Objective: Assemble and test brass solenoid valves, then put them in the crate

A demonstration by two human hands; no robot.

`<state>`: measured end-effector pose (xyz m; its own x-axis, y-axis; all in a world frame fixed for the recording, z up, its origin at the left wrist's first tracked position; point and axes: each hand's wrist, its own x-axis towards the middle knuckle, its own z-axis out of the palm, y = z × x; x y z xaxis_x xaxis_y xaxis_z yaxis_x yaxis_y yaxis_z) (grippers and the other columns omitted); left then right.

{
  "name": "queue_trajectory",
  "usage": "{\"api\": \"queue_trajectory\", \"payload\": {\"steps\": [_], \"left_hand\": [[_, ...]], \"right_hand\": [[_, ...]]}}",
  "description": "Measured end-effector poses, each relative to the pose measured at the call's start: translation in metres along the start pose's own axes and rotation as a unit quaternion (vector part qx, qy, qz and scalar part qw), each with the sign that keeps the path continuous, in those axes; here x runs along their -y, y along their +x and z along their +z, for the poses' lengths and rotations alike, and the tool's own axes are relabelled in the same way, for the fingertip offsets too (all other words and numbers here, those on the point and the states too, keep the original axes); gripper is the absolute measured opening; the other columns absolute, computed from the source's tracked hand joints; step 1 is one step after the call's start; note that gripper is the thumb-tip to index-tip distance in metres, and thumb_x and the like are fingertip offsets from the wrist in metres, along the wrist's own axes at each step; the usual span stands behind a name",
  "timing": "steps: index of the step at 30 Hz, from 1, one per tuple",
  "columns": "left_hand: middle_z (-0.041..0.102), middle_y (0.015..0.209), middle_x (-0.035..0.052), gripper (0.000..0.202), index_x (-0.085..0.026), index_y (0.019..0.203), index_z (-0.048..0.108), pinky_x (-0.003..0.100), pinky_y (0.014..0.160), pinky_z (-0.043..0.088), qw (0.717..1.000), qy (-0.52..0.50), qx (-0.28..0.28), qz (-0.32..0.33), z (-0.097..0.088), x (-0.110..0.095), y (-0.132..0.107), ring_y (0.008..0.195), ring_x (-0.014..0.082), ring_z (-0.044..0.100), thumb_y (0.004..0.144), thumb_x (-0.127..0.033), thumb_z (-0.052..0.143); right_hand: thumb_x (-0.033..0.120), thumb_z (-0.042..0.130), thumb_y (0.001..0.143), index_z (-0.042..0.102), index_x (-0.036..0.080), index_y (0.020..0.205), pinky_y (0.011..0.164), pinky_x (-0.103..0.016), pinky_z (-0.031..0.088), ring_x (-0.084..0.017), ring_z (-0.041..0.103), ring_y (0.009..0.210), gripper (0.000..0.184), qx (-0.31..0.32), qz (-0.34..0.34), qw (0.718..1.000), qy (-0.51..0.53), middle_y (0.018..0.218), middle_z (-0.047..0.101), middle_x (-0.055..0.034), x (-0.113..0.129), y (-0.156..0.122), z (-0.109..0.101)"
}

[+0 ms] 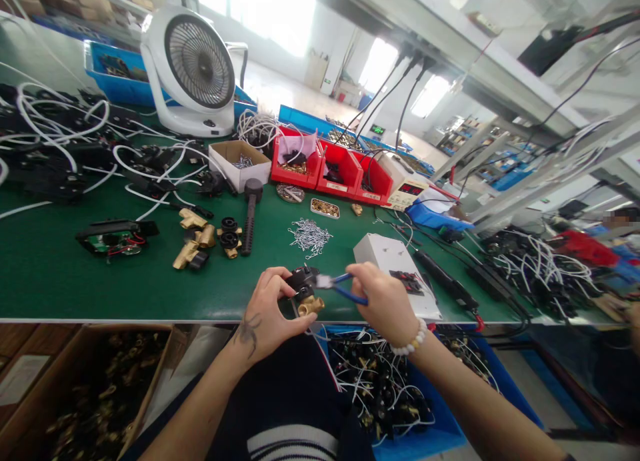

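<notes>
My left hand [273, 304] grips a black valve assembly [303, 280] with a brass fitting [311, 306] on its underside, at the front edge of the green bench. In my right hand [383, 301] is a pair of blue-handled pliers [345, 288], its metal jaws against or very close to the black part; exact contact is blurred. Beyond my hands lies a pile of small silver clips [309, 237]. Left of it are a black ribbed rod with a round head [251, 214], black-and-brass valves [230, 234] and loose brass fittings [195, 238].
A white box with terminals [395, 268] and a black electric screwdriver [447, 281] are on the right. Red bins [340, 171], a carton [240, 161] and a white fan [195, 68] line the back. Below the edge sits a blue crate [425, 434] of wired parts.
</notes>
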<state>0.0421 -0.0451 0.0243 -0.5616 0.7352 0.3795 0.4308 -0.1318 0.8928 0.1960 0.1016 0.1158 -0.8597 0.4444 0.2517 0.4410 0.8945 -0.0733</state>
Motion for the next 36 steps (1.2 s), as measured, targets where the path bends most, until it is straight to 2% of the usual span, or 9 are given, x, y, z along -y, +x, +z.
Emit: {"api": "queue_trajectory", "payload": {"steps": [3,8,12,14,17,21,25,29,36], "left_hand": [[0.054,0.112,0.0092,0.036,-0.02,0.081,0.05,0.051,0.091,0.055,1.0,-0.002,-0.002,0.001,0.0,0.0,0.0,0.107,0.0269,0.057,0.065,-0.028,0.081],[0.054,0.114,0.0099,0.036,-0.02,0.08,0.05,0.048,0.085,0.057,1.0,-0.009,0.0,-0.018,-0.002,-0.001,0.0,0.105,0.0266,0.058,0.065,-0.028,0.081],[0.055,0.112,0.0093,0.035,-0.02,0.08,0.051,0.048,0.087,0.057,1.0,0.0,-0.008,-0.001,0.0,-0.002,0.0,0.106,0.0266,0.058,0.063,-0.027,0.082],[0.056,0.111,0.0092,0.035,-0.02,0.08,0.051,0.049,0.088,0.056,1.0,0.004,-0.009,0.007,0.0,-0.002,0.0,0.106,0.0268,0.059,0.063,-0.027,0.082],[0.056,0.112,0.0092,0.036,-0.02,0.08,0.051,0.05,0.089,0.056,1.0,0.001,-0.011,0.003,0.0,-0.001,0.0,0.105,0.0266,0.059,0.064,-0.028,0.082],[0.056,0.111,0.0087,0.036,-0.02,0.079,0.051,0.049,0.089,0.056,1.0,-0.002,-0.015,-0.003,-0.001,-0.001,0.0,0.105,0.0265,0.059,0.064,-0.029,0.082],[0.055,0.113,0.0086,0.036,-0.021,0.081,0.05,0.048,0.09,0.056,1.0,-0.003,-0.019,-0.007,0.001,-0.001,-0.001,0.108,0.0269,0.058,0.065,-0.03,0.081],[0.055,0.115,0.0089,0.033,-0.021,0.087,0.052,0.045,0.087,0.057,1.0,0.004,-0.012,-0.013,0.002,-0.001,-0.003,0.111,0.027,0.057,0.069,-0.029,0.079],[0.056,0.115,0.0103,0.031,-0.021,0.086,0.054,0.048,0.091,0.055,1.0,0.012,-0.023,0.013,0.004,-0.001,-0.004,0.11,0.0277,0.059,0.069,-0.03,0.079]], "right_hand": [[0.004,0.048,0.079,0.062,0.019,0.098,0.055,-0.026,0.034,-0.016,0.055,0.06,0.028,0.081,-0.026,0.995,-0.046,0.078,0.063,-0.0039,0.0,0.001,-0.001],[0.012,0.043,0.089,0.058,0.018,0.102,0.059,-0.025,0.041,-0.016,0.057,0.064,0.02,-0.089,0.012,0.994,0.055,0.079,0.062,-0.0037,-0.001,0.001,-0.007],[0.003,0.048,0.079,0.063,0.019,0.097,0.056,-0.027,0.037,-0.016,0.056,0.061,0.028,0.11,-0.021,0.992,-0.054,0.077,0.063,-0.004,0.001,0.001,-0.005],[0.005,0.048,0.082,0.063,0.019,0.101,0.058,-0.027,0.039,-0.017,0.058,0.064,0.029,0.099,-0.026,0.994,-0.043,0.081,0.064,-0.0051,0.002,0.001,-0.005],[0.011,0.042,0.09,0.06,0.018,0.108,0.063,-0.027,0.043,-0.017,0.061,0.072,0.026,-0.015,0.006,1.0,0.018,0.088,0.065,-0.007,0.003,0.002,-0.006],[0.003,0.051,0.079,0.063,0.018,0.1,0.058,-0.026,0.038,-0.017,0.059,0.065,0.028,0.12,0.025,0.992,-0.038,0.083,0.065,-0.0049,0.005,0.002,-0.001],[0.013,0.054,0.088,0.061,0.018,0.111,0.067,-0.027,0.046,-0.017,0.062,0.076,0.024,0.129,0.039,0.975,0.174,0.091,0.066,-0.0043,0.004,0.002,0.003],[0.031,0.064,0.09,0.051,0.019,0.138,0.076,-0.028,0.052,-0.017,0.064,0.09,0.051,0.201,-0.014,0.886,0.418,0.109,0.067,-0.0063,0.002,0.003,0.008],[0.026,0.059,0.095,0.053,0.02,0.14,0.102,-0.038,0.047,-0.021,0.059,0.118,0.046,0.25,-0.086,0.877,0.401,0.132,0.062,-0.0102,-0.001,0.01,0.025]]}}
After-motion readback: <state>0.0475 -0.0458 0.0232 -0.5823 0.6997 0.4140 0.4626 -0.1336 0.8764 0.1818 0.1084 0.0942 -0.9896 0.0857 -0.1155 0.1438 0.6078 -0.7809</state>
